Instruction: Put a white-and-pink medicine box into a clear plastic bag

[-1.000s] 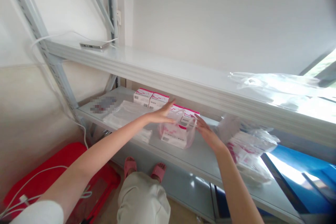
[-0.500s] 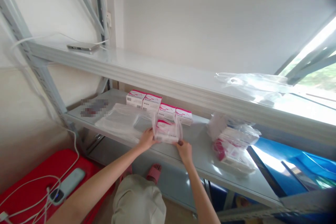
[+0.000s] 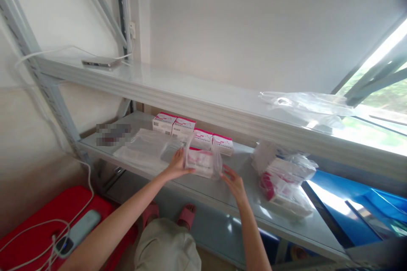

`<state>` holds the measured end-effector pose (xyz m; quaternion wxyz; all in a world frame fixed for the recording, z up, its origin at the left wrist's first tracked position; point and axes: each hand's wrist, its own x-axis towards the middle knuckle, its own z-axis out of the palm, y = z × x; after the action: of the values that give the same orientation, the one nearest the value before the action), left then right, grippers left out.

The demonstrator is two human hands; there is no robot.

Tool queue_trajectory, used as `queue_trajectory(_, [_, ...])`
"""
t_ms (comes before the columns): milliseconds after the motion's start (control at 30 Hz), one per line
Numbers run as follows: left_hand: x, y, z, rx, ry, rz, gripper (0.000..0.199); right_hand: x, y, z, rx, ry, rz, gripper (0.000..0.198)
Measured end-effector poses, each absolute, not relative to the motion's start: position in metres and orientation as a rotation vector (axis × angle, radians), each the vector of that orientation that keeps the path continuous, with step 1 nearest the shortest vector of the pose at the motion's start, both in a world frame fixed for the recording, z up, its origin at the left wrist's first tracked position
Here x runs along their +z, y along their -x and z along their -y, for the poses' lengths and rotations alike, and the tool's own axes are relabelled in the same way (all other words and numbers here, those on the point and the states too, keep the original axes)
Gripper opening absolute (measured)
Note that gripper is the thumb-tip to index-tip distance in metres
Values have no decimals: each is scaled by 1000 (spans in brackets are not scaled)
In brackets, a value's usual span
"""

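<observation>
Now, bagged box [image 3: 201, 162] between left hand [image 3: 176, 165], right hand [image 3: 233, 181]

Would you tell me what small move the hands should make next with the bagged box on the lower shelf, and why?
Probably close the right hand onto the bagged box. The left hand already touches its left side, but the right hand is open, just short of its right edge. The box sits near the lower shelf front edge, before the row of boxes.

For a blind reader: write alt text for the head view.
Two bare hands, left hand and right hand, flank a bagged box on the lower shelf. Four pink-topped boxes line up behind it; clear bags lie left.
</observation>
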<state>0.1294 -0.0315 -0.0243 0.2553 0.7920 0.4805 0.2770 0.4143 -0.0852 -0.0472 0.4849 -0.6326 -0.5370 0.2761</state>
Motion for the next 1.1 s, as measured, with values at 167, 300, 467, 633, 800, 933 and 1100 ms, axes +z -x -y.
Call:
queue_trajectory(167, [21,-138,17,1066,-1989,-1234,81,-8,-417,41,609,1422,1347,77])
queue_trajectory(300, [39,-154,-10,1138,-1850,-1243,52,8,-390,-3,718,1400,1500,72])
queue_trajectory(467, [48,-152,-22,1074,-1978,-1174,21,8,-373,-19,817,1210,1558,47])
queue_trajectory(633, [53,-151,-20,1161,-1801,-976,20,13,-365,-7,798,1043,1249,41])
queue_trajectory(800, [69,-172,-22,1201,-1609,-1051,14,27,-352,-1,854,947,1118,37])
queue_trajectory(933, [86,-189,-11,1122,-1757,-1216,16,31,-343,-3,911,975,1136,35])
queue_trajectory(1100, [93,-210,7,914,-2086,-1277,28,22,-331,-5,1049,1046,1255,28])
